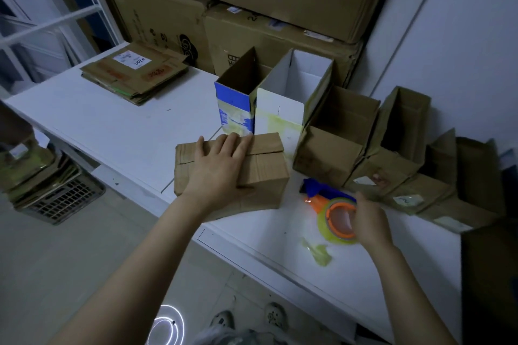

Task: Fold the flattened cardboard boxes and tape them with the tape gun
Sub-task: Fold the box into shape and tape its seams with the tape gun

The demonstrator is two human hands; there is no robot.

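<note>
A folded brown cardboard box [263,173] lies on the white table [117,131] with its two top flaps closed. My left hand [218,168] rests flat on those flaps, fingers straight. To the right lies the tape gun [330,204], orange and blue with a roll of clear yellowish tape. My right hand [370,221] grips the tape roll end of it. A pile of flattened cardboard boxes [134,75] lies at the table's far left.
Several open folded boxes [336,134] stand in a row along the back right. A crumpled strip of tape [316,252] lies near the front edge. Big cartons [252,8] are stacked behind. A crate of cardboard [50,190] sits on the floor at left.
</note>
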